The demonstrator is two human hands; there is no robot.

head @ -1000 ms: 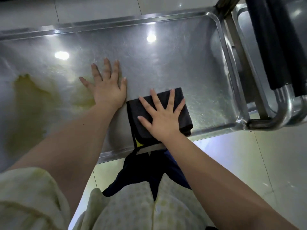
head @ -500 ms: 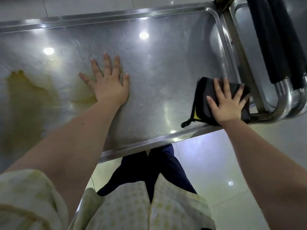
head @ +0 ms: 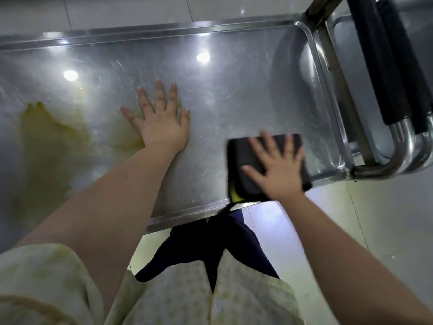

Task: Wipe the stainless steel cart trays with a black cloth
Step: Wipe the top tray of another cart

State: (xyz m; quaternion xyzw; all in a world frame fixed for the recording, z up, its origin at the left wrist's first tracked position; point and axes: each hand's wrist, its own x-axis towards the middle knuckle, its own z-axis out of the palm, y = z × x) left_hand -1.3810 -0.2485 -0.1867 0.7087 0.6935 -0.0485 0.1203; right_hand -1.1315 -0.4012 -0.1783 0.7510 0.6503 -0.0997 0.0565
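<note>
The stainless steel tray fills most of my feed, its long axis running left to right and its raised rim curving round at the right end. Inside it I see only the person's two hands and the cloth. Pale tiled floor shows past the tray's near rim and right end. Beyond that right end stands the cart handle, a bent steel tube with black grips, reaching away from the tray's near right corner. On the left part of the tray's floor spreads a yellowish-green patch; I cannot tell whether it is a stain or a reflection. The left hand lies flat near the middle of the tray, palm down, fingers straight and spread, pointing at the far rim and gripping nothing. The right hand presses down on the black cloth against the tray's near rim, toward its right end, well apart from the left hand; its fingers are splayed and straight on top of the fabric, not curled round it. The cloth is folded into a flat pad, its edges roughly square with the tray's rims, though blur keeps me from settling which way its long axis runs. A small yellow tag shows at the cloth's near left corner, touching the tray's near rim.
</note>
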